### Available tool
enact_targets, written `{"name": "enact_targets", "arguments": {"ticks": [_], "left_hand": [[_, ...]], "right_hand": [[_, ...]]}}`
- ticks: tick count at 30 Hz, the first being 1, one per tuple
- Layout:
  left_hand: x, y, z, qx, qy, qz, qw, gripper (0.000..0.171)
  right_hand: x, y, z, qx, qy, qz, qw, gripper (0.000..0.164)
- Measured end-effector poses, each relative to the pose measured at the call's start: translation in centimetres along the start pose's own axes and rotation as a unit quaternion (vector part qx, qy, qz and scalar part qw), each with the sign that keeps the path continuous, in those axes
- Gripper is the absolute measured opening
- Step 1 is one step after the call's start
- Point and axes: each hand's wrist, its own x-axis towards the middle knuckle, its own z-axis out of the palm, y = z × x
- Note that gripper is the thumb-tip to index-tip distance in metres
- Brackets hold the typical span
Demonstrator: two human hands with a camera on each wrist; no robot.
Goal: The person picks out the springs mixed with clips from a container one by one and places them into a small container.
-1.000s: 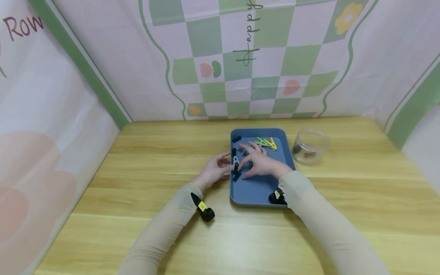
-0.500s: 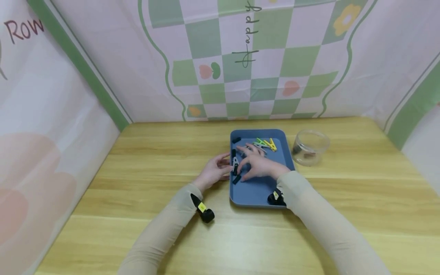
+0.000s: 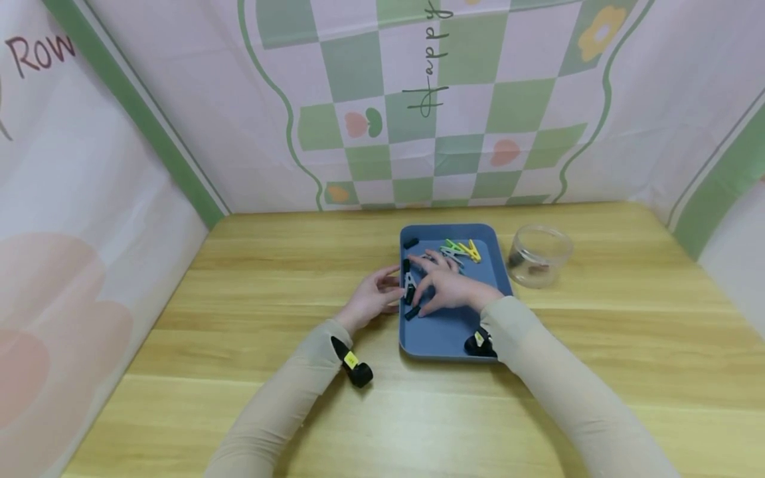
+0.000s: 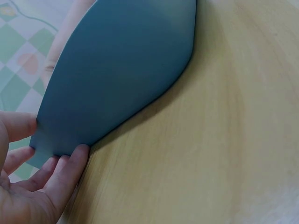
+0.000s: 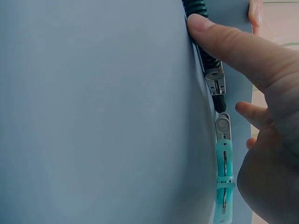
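My left hand (image 3: 370, 297) rests against the outside of the left wall of a blue tray (image 3: 445, 342); in the left wrist view its fingertips (image 4: 80, 150) touch that wall. My right hand (image 3: 451, 285) reaches into the tray with bent, spread fingers. Its thumb touches a dark ribbed piece (image 5: 198, 8), seen in the right wrist view. Along the left wall lie a grey clip (image 3: 409, 281) and a black ribbed piece (image 3: 412, 313). A teal clip (image 5: 224, 182) lies past the grey metal parts in the right wrist view. The hand partly hides several clips.
A yellow clip (image 3: 472, 251) and a green clip (image 3: 453, 245) lie in the tray's far part. Another black piece (image 3: 411, 243) sits in its far left corner. Right of the tray stands a clear round jar (image 3: 546, 247) holding dark pieces, on the wooden table (image 3: 287, 279).
The fingers of my right hand have drawn slightly together and toward the left wall. The black piece by its thumb has turned a little. My left hand stays put.
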Motion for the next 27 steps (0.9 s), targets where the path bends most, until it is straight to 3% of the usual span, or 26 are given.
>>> {"name": "enact_targets", "arguments": {"ticks": [27], "left_hand": [[0.07,-0.07,0.04,-0.003,0.001,0.005,1.0,0.057]], "right_hand": [[-0.17,0.16,-0.5,0.047,0.028,-0.003,0.998,0.008]]}}
